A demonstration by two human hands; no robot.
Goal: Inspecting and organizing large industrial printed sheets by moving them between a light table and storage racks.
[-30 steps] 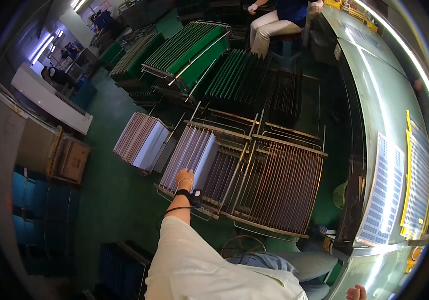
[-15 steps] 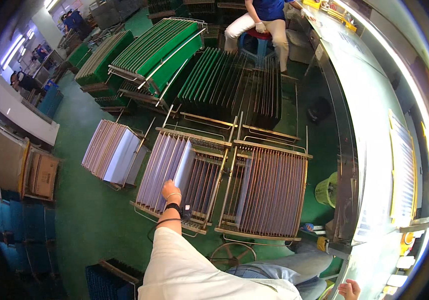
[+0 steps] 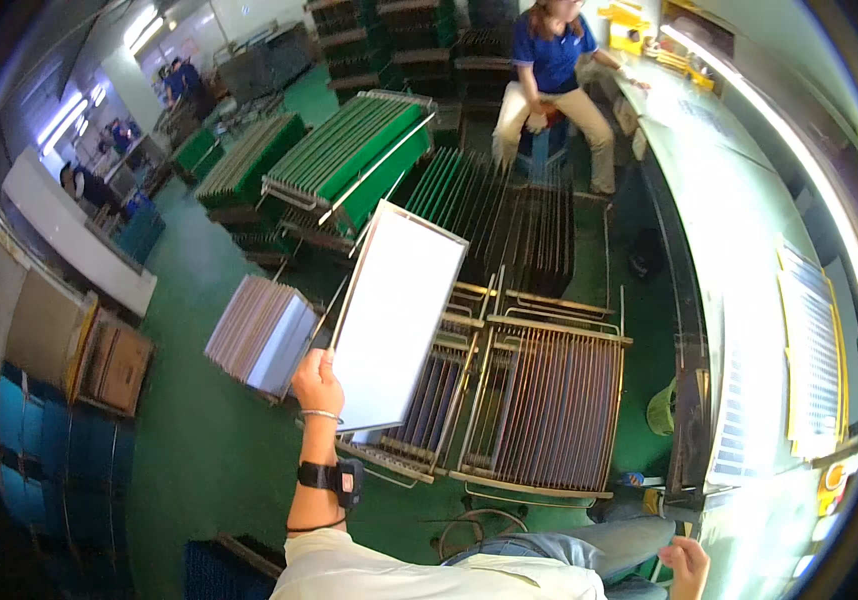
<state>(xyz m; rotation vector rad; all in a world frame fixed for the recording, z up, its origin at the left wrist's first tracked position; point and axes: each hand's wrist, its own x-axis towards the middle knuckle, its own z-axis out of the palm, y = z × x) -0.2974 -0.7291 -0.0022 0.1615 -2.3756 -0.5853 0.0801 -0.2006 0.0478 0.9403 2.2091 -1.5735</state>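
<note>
Our left hand (image 3: 317, 382) holds one white panel (image 3: 397, 318) by its lower left edge, fingers closed on it, lifted clear above rack (image 3: 547, 420). Right hand (image 3: 687, 562) low by our knee, fingers state we cannot tell. Many panels standing in rack, one out so far

Panel (image 3: 396, 315) above slotted rack (image 3: 509, 410); panel stack (image 3: 261, 335) to its left; workbench (image 3: 749, 300) on right.

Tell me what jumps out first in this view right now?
The left hand holds up a large pale flat panel at centre frame, above floor racks of dark upright panels. Behind, green boards fill slanted racks. The right hand rests low at the bottom right, by the long workbench.
</note>
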